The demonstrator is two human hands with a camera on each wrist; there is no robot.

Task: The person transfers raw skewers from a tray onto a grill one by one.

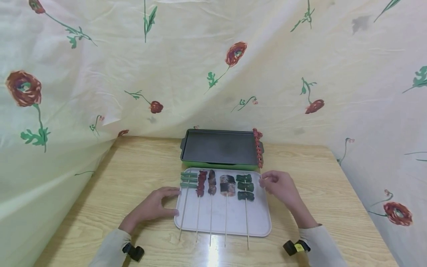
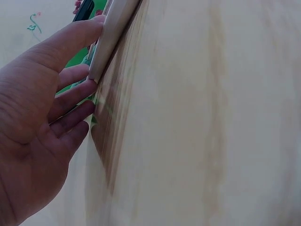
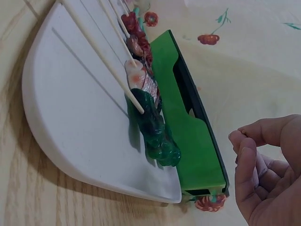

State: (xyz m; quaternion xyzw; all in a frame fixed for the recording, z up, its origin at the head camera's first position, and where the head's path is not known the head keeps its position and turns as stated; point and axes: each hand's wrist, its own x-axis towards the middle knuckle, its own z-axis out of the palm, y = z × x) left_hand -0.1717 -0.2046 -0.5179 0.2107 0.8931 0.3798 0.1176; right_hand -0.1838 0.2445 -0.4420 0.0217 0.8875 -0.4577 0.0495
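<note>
My right hand [image 1: 278, 185] pinches the bare stick end of a red meat skewer [image 1: 258, 148] between thumb and fingertips. The skewer's meat overlaps the right end of a black griddle [image 1: 218, 146] with a green base. In the right wrist view, the right hand [image 3: 268, 169] has its thumb and finger tips together. My left hand [image 1: 156, 204] touches the left side of the white tray [image 1: 220, 226], fingers spread and mostly straight. Thumb and fingertips rest along the tray rim [image 2: 106, 44] in the left wrist view.
On the tray several skewers lie side by side: green stalks [image 1: 188, 180], red meat [image 1: 201, 183], brown pieces [image 1: 212, 181], fish chunks [image 1: 228, 185] and dark green rolls [image 1: 245, 187]. Their sticks overhang the tray's near edge. Flowered cloth [image 1: 186, 66] rises behind the wooden table [image 1: 140, 163].
</note>
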